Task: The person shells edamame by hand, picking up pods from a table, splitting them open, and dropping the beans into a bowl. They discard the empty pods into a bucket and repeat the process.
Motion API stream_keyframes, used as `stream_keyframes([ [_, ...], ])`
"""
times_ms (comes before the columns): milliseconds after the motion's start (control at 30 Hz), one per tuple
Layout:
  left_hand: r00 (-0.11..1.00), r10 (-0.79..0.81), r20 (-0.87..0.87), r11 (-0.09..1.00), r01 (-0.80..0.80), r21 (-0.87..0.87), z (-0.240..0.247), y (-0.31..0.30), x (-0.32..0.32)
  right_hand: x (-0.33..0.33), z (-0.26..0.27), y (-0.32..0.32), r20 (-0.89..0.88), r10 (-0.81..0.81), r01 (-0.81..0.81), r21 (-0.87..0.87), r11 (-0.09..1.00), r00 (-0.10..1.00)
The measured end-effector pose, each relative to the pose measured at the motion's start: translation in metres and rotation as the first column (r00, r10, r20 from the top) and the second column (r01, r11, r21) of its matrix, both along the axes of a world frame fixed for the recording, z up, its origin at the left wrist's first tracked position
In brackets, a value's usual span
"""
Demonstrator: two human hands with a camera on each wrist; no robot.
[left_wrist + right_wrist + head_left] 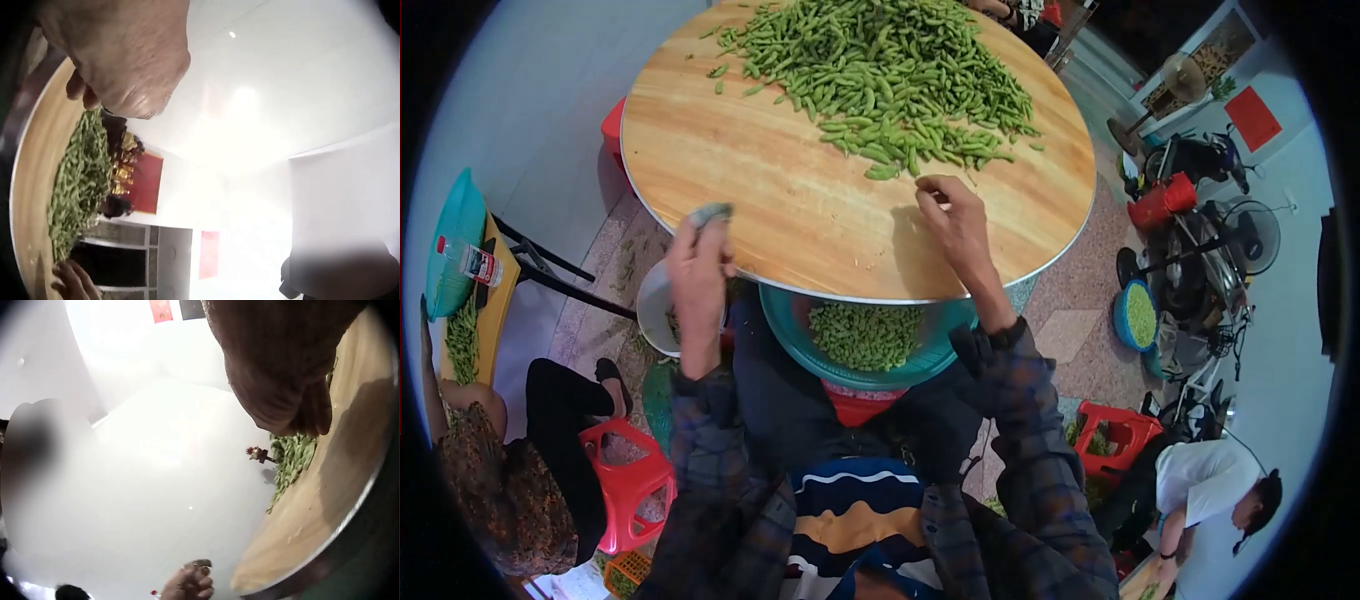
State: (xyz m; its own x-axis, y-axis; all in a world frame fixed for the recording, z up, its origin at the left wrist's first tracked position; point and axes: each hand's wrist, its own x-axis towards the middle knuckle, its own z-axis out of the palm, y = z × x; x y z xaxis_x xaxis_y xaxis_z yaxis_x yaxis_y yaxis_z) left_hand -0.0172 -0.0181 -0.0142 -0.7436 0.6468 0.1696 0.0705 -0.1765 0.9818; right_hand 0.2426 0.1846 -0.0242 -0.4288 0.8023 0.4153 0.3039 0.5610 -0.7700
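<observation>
My left hand is raised at the table's near left edge, fingers bent, with a small grey-green thing at its fingertips; blur hides its kind. That thing shows dark at the thumb side in the right wrist view. Over the tabletop, my right hand has bent fingers, its tips right by the near edge of a heap of green soybean pods. Whether a pod is between them I cannot tell. Below the table edge, a teal basin at my lap holds shelled green beans.
The round wooden table has a metal rim. A white bucket stands beneath my left hand. Red stools, another seated person at left and one bending at right are nearby. A blue bowl of beans sits at right.
</observation>
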Motion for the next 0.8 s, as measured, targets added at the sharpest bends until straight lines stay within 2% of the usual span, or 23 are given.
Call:
stream_keyframes([
  [33,0.998,-0.065,-0.02,0.998,0.064,-0.023,0.001,0.015,0.007,-0.01,0.0,0.01,-0.022,0.013,-0.009,0.168,0.986,1.0],
  [67,0.994,-0.105,0.007,0.994,0.105,-0.014,0.0,0.029,0.014,-0.02,-0.001,0.018,-0.025,0.018,-0.013,0.177,0.984,1.0],
  [133,0.99,-0.139,0.028,0.99,0.139,0.003,-0.005,0.052,0.025,-0.043,0.0,0.026,0.089,-0.051,0.027,0.255,0.967,0.995],
  [200,0.966,-0.243,0.087,0.969,0.246,-0.03,-0.01,0.069,0.033,-0.059,-0.001,0.031,0.109,-0.054,0.021,0.282,0.959,0.993],
  [267,0.971,-0.236,0.046,0.97,0.238,-0.041,-0.029,0.083,0.038,-0.069,-0.007,0.04,0.226,-0.129,0.03,0.395,0.918,0.966],
  [300,0.972,-0.234,0.01,0.971,0.234,-0.058,-0.03,0.086,0.04,-0.07,-0.006,0.042,0.243,-0.119,0.029,0.346,0.938,0.963],
  [400,0.973,-0.23,-0.02,0.972,0.229,-0.05,-0.033,0.086,0.039,-0.074,-0.005,0.045,0.293,-0.131,0.023,0.346,0.938,0.947],
  [633,0.962,-0.258,-0.092,0.966,0.256,-0.037,-0.035,0.087,0.044,-0.066,-0.015,0.037,0.271,-0.11,-0.013,0.414,0.91,0.956],
  [700,0.933,-0.359,0.028,0.931,0.36,-0.066,-0.029,0.084,0.045,-0.068,-0.013,0.033,0.231,-0.129,0.024,0.412,0.911,0.964],
  [733,0.935,-0.354,0.029,0.933,0.355,-0.065,-0.028,0.082,0.045,-0.068,-0.01,0.027,0.232,-0.124,0.018,0.413,0.911,0.965],
  [800,0.898,-0.43,0.095,0.9,0.435,-0.035,-0.026,0.08,0.046,-0.066,-0.005,0.008,0.106,-0.011,-0.014,0.229,0.973,0.994],
])
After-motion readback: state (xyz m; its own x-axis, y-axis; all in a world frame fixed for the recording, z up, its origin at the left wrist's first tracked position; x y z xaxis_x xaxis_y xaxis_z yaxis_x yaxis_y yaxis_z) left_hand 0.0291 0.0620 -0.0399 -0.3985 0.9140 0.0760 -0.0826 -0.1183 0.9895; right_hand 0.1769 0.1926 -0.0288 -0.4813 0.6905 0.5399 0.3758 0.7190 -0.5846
